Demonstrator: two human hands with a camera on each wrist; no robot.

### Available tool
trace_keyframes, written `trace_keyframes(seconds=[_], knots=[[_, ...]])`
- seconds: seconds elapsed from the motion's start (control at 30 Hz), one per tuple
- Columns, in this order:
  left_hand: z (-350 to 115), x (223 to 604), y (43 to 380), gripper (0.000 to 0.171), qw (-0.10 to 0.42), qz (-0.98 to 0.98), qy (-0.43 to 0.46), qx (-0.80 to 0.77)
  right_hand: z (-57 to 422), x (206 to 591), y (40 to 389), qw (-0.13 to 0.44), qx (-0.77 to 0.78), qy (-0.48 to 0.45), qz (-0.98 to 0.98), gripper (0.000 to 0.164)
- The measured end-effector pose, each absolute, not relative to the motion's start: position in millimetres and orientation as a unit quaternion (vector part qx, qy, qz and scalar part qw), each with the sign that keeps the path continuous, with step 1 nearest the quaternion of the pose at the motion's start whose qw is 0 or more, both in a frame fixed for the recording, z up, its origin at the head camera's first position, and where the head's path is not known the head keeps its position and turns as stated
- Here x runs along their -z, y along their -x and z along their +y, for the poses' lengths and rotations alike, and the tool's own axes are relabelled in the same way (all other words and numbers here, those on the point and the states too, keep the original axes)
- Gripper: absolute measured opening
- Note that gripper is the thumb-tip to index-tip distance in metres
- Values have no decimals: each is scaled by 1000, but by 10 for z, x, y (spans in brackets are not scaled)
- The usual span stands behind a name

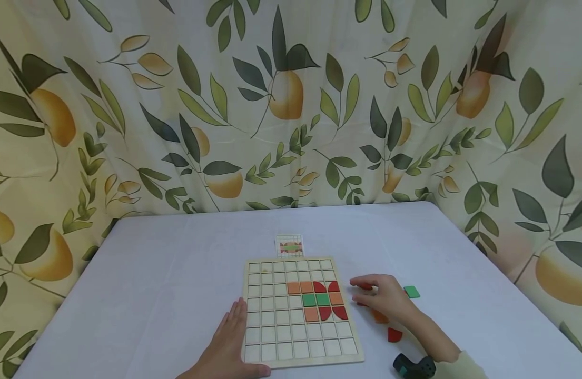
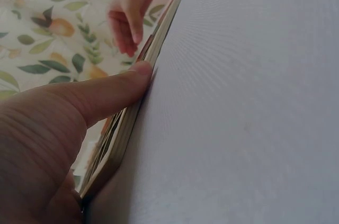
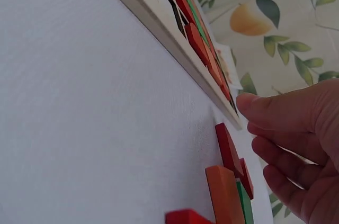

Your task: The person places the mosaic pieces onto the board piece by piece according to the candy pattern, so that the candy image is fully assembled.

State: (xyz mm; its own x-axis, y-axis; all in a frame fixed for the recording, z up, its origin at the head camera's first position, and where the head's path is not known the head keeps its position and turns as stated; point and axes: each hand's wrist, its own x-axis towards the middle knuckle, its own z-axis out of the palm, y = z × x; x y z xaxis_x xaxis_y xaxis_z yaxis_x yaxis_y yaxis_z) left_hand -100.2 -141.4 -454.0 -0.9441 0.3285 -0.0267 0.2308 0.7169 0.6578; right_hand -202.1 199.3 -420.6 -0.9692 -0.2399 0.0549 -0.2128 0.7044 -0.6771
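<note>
All views dim, flat light, soft shadows. Left wrist: moiré on tablecloth (image 2: 212,33), upper centre; board (image 2: 125,134) shadow lower left. Right wrist: red piece (image 3: 186,217) blurred, bottom edge.

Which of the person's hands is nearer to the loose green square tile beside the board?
The right: in the head view, the right hand is just left of the green square tile; the left hand is farther off, at the left edge of the grid board.
</note>
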Motion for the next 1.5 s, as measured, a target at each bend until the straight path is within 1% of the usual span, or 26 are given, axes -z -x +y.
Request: trace_keyframes(seconds=[0.23,0.47,0.57,0.73,1.0,1.27,1.5], knots=[[-1414,4521,997,131,78,922,-145,-351,2125,4182,1949,21,358,100,928,30],[-1417,4535,1000,131,70,924,-150,-344,2213,4206,1923,35,348,62,935,32],[-1415,4551,995,130,65,923,-155,-345,2259,4213,1889,32,342,58,937,33],[-1415,4560,996,130,56,925,-160,-340,2325,4217,1829,16,332,71,940,34],[-1411,4539,999,131,63,924,-154,-344,2405,4226,1755,-3,327,99,940,30],[-1409,4539,992,131,61,926,-156,-338,2478,4254,1700,-30,323,157,933,27],[-1414,4536,996,131,65,925,-153,-343,2449,4269,1733,-34,319,116,940,28]])
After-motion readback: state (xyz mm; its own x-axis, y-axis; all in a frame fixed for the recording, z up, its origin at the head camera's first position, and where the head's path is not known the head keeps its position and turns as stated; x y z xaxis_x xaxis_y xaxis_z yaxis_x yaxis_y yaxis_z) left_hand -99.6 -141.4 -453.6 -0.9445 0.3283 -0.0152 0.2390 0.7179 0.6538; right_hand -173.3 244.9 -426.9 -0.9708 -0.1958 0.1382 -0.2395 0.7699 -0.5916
